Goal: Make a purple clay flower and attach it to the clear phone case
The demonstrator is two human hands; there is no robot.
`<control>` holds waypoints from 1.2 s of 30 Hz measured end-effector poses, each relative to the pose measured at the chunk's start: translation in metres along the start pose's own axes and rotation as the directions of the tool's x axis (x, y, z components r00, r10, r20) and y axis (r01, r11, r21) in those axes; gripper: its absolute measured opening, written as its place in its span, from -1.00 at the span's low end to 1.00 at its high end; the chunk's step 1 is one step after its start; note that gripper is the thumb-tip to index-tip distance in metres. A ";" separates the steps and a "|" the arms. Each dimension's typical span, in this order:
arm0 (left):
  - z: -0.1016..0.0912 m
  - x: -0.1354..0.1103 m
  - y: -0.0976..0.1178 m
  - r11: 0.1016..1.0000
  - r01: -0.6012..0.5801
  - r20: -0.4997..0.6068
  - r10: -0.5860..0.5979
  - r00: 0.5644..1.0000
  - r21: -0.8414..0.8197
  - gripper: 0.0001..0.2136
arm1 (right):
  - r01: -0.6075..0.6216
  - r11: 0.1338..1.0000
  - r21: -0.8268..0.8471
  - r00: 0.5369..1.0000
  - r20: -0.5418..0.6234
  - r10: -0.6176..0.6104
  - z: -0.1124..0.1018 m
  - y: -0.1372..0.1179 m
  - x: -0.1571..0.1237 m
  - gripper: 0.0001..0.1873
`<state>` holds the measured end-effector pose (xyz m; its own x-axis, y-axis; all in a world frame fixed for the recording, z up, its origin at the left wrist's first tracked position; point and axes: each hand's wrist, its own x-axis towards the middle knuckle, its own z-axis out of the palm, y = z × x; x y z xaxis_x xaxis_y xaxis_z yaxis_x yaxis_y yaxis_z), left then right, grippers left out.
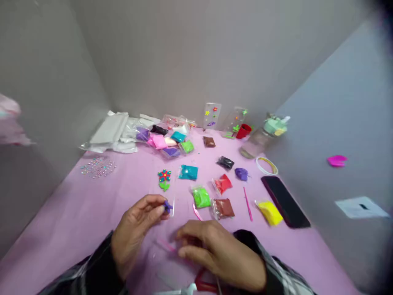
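At a pink table (129, 180), we pinch a small purple piece (168, 207) in our left hand (143, 223), partly covering it, near a red-and-blue flower (165, 176). Our right hand (211, 248) curls beside a blurred pink stick (166, 245) (whether gripped, we cannot tell). Green (201, 197) and brown packets (225, 208) crowd just beyond it; a yellow packet (270, 213) lies beside the black phone (285, 201).

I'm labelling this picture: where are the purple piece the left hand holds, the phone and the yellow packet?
Purple piece (168, 207), head view: its exposed middle.
Phone (285, 202), head view: screen's middle.
Yellow packet (270, 212), head view: yellow middle.
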<state>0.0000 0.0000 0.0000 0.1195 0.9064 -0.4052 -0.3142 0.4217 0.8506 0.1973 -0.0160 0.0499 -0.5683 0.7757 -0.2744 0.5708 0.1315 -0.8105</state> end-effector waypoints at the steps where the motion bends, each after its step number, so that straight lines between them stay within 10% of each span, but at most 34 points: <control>1: 0.002 -0.004 -0.001 1.000 -0.005 0.018 0.005 1.000 -0.015 -0.64 | 0.010 0.999 0.040 0.992 -0.125 -0.005 0.005 0.002 -0.002 -0.76; 5: 0.011 -0.020 -0.003 0.998 -0.012 0.088 0.017 0.996 -0.055 -0.64 | 0.156 0.967 0.202 0.892 -0.449 -0.050 0.020 0.008 -0.007 -0.63; 12: 0.025 -0.038 -0.008 0.997 -0.062 0.202 0.071 0.977 -0.047 -0.71 | 0.339 0.882 0.328 0.805 -0.587 -0.091 0.029 0.001 -0.013 -0.85; 24: 0.013 -0.031 -0.008 0.995 -0.085 0.193 0.074 0.978 0.048 -0.66 | 0.339 0.838 0.427 0.772 -0.636 0.012 0.028 0.006 -0.009 -0.99; 36: 0.009 -0.027 -0.009 0.974 -0.201 0.229 0.174 0.958 0.103 -0.80 | 0.342 0.724 0.599 0.848 -0.529 0.036 0.029 0.006 -0.005 -0.94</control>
<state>0.0081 -0.0279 0.0059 0.2757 0.9472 -0.1636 -0.2334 0.2311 0.9445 0.1863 -0.0371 0.0318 -0.1478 0.9890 0.0114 -0.1360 -0.0089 -0.9907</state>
